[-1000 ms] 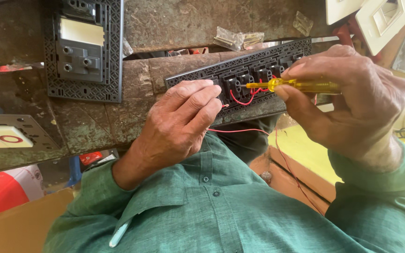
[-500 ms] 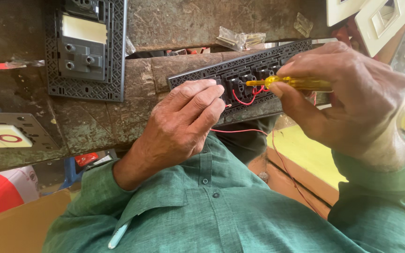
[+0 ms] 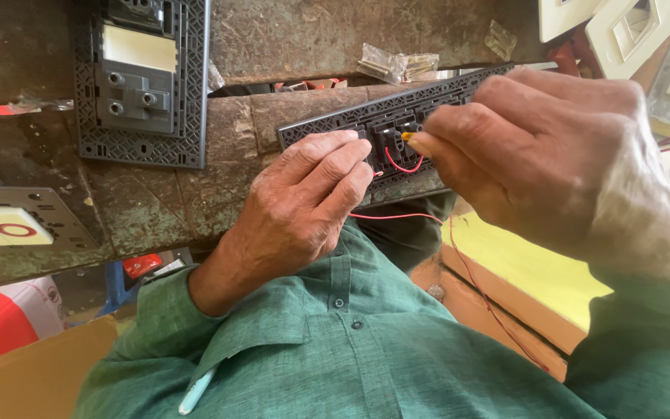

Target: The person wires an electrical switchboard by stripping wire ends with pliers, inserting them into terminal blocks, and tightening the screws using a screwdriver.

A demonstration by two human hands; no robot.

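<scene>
A long black switch plate [image 3: 397, 128] is held face-down against the edge of the worn wooden bench [image 3: 304, 39], and that is where the work sits. The left hand [image 3: 300, 213] is clamped on the plate's near end, fingers curled over it, wrist bent up from a green sleeve. The right hand [image 3: 552, 155] is closed round a yellow-handled screwdriver [image 3: 407, 136], only its tip being seen, pressed in at a terminal. A short red wire [image 3: 401, 165] is already looped between two switches; a longer red lead [image 3: 459, 240] is left trailing loose below, so the wiring looks partly done. A second plate [image 3: 143, 85] is lying apart, upper left.
</scene>
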